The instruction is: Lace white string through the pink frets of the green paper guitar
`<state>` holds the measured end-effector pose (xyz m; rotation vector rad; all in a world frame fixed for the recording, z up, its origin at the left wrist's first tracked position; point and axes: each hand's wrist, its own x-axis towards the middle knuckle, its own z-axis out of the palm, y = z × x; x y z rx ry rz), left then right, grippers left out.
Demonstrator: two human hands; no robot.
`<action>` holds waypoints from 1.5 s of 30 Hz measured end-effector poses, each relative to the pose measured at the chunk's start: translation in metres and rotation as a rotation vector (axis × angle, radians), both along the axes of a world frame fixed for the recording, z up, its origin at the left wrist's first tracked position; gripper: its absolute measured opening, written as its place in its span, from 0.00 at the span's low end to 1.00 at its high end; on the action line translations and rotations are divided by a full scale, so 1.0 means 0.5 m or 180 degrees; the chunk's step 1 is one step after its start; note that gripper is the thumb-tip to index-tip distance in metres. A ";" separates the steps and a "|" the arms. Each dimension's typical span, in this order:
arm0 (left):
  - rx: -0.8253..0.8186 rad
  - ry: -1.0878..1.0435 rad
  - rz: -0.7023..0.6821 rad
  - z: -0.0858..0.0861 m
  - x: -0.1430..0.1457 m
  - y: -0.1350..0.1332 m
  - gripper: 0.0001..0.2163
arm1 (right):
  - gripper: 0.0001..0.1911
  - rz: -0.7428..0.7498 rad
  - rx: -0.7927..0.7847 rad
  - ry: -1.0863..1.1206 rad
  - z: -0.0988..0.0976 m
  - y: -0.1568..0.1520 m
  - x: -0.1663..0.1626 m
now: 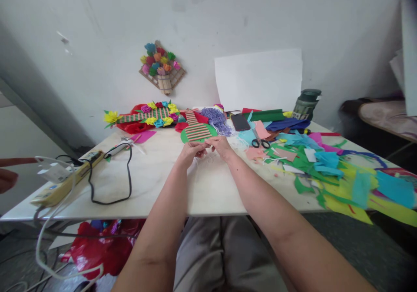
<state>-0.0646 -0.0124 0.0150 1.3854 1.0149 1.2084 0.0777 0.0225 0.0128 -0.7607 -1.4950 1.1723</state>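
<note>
My left hand point(193, 150) and my right hand point(219, 146) meet over the middle of the table, fingertips pinched close together. Thin white yarn point(210, 159) shows at the fingers of both and trails onto the tabletop below. Just beyond them lies a green paper oval point(212, 131) carrying a striped, guitar-shaped piece point(197, 132) of thin sticks, its neck pointing away from me. A tangle of purple shredded strands point(215, 120) sits behind, to the right. Exactly how the yarn runs between my fingers is hidden.
A flower-trimmed stick guitar point(146, 117) lies at back left. Scissors point(260, 143), a phone point(240, 122) and many crepe paper scraps point(329, 164) cover the right. A power strip point(68, 179) with cables is at left, near another person's hand point(8, 180). A dark jar point(306, 104) stands back right.
</note>
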 end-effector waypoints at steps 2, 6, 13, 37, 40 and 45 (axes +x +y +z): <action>-0.0004 0.0015 -0.0011 0.000 -0.003 0.001 0.12 | 0.12 0.0021 -0.0002 -0.0016 -0.001 0.001 0.000; -0.0034 0.0101 -0.0039 0.004 -0.003 -0.003 0.12 | 0.12 0.0082 0.0018 -0.0030 -0.003 0.001 -0.001; -0.0116 0.0153 -0.0120 0.009 -0.005 -0.007 0.12 | 0.12 0.0142 0.0139 -0.0070 -0.004 0.003 0.001; 0.0318 0.0309 0.0364 0.016 0.007 -0.011 0.12 | 0.12 -0.0297 -0.0248 0.0255 0.004 0.007 0.004; 0.0815 0.0850 0.0739 0.013 0.019 -0.011 0.12 | 0.12 -0.0442 -0.0298 0.0247 0.003 0.006 0.003; 0.1409 0.1815 0.1165 0.002 0.029 -0.005 0.10 | 0.12 -0.0462 -0.0405 0.0288 -0.001 0.005 0.003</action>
